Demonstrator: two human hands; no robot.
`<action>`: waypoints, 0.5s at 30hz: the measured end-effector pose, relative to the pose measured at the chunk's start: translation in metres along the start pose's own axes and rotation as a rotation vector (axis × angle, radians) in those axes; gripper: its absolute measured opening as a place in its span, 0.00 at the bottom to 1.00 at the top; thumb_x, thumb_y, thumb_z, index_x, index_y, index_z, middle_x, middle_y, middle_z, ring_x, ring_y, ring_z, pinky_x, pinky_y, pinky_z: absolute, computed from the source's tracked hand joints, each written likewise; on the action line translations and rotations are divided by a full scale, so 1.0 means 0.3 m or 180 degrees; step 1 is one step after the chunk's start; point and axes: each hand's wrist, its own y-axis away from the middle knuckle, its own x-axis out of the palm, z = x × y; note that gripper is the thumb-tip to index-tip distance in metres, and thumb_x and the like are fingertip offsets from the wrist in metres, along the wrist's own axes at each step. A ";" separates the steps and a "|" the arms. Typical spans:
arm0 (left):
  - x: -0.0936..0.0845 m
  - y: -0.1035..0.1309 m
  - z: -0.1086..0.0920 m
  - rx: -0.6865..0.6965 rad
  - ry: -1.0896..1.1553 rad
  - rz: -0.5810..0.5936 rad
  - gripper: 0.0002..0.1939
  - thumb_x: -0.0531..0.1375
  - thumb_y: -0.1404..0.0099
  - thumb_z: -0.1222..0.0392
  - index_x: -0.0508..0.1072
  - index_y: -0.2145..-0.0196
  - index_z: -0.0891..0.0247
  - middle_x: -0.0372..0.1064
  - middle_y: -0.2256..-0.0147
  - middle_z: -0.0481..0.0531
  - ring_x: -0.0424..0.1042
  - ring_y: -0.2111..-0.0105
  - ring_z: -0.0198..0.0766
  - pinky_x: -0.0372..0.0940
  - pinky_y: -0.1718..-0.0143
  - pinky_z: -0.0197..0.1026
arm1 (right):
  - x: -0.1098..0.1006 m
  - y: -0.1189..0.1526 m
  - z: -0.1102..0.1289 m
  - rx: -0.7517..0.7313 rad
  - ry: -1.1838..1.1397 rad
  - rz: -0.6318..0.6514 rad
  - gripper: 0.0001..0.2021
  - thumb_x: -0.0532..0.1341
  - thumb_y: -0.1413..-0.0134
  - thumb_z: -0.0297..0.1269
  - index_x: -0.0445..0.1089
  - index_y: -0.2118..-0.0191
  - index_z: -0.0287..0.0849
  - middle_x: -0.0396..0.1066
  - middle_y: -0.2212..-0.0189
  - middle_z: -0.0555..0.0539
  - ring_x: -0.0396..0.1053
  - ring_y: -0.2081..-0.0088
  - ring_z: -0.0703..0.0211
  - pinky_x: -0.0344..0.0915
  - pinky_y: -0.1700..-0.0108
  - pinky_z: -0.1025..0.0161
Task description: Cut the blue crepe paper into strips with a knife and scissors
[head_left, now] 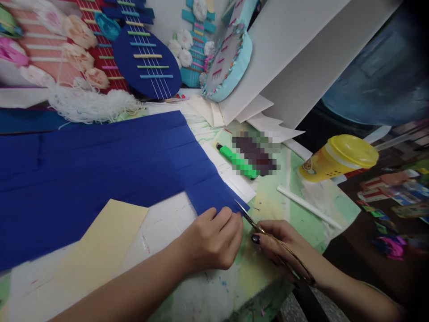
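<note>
Presently, the blue sheet (117,165) is spread over the left of the table (204,297), its long axis stretched between nine and three o'clock and its outer end cut off by the edge of view. A cream card (110,228) is lapped over its near edge. By the left hand (216,237) the sheet's narrow near corner appears to be pinched, most of it being left toward ten o'clock; the fingertips are tucked out of sight. At about one o'clock from that hand, a green knife (233,157) is seen, partly masked by a blurred patch. The scissors (261,230) are held in the right hand (291,237), their tip aimed toward ten o'clock, over that corner and just beside the left knuckles. How far the blades are parted cannot be told, and the handles are partly covered. Toward one o'clock from the right hand, a white stick (308,207) and a yellow cup (335,161) are found.
</note>
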 end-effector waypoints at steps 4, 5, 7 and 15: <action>-0.001 0.001 -0.002 0.0000 -0.0001 0.0035 0.07 0.57 0.38 0.72 0.76 0.69 0.74 0.72 0.71 0.60 0.69 0.74 0.44 0.59 0.79 0.43 | 0.000 0.000 0.001 -0.0032 -0.0046 0.0057 0.21 0.64 0.49 0.51 0.56 0.77 0.42 0.53 0.86 0.59 0.46 0.88 0.75 0.43 0.87 0.72; -0.002 0.002 -0.001 -0.0002 -0.0002 0.0057 0.07 0.57 0.38 0.72 0.76 0.69 0.74 0.72 0.71 0.59 0.69 0.74 0.44 0.59 0.79 0.43 | 0.001 -0.001 0.001 -0.0024 -0.0046 0.0054 0.22 0.64 0.49 0.51 0.56 0.77 0.42 0.52 0.86 0.59 0.46 0.88 0.75 0.43 0.86 0.72; -0.002 0.003 -0.001 -0.0015 -0.0005 0.0088 0.08 0.56 0.37 0.72 0.75 0.68 0.74 0.72 0.71 0.59 0.69 0.73 0.43 0.59 0.79 0.43 | 0.001 -0.003 -0.004 -0.0007 -0.0025 0.0026 0.22 0.64 0.49 0.52 0.55 0.77 0.42 0.52 0.86 0.60 0.46 0.87 0.75 0.43 0.86 0.71; 0.002 0.003 -0.002 0.0003 0.0004 0.0025 0.07 0.57 0.38 0.72 0.75 0.68 0.75 0.73 0.71 0.60 0.70 0.73 0.44 0.60 0.80 0.43 | -0.004 -0.010 -0.032 -0.0079 0.0047 0.0020 0.22 0.62 0.48 0.53 0.56 0.76 0.42 0.51 0.84 0.59 0.46 0.84 0.73 0.43 0.84 0.71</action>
